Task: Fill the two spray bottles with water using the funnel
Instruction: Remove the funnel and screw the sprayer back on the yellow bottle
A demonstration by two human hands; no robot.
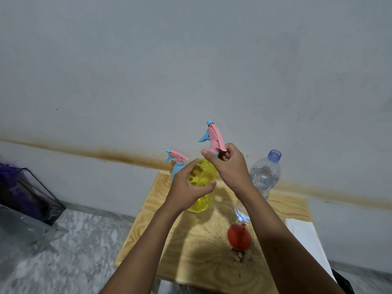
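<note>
My left hand (187, 186) grips the body of a yellow spray bottle (202, 183) held above the wooden table (201, 262). My right hand (228, 164) pinches the collar of its pink and blue spray head (214, 137) at the bottle's neck. A blue spray bottle (176, 166) with its pink spray head on stands behind, at the table's far edge. An uncapped clear water bottle (264, 177), partly full, stands to the right. The red funnel (238, 236) lies on the table near my right forearm.
A white sheet (305, 236) lies at the table's right edge. The grey wall is close behind the table. On the floor to the left are a glass box (31, 198) with purple stuff inside and a clear panel.
</note>
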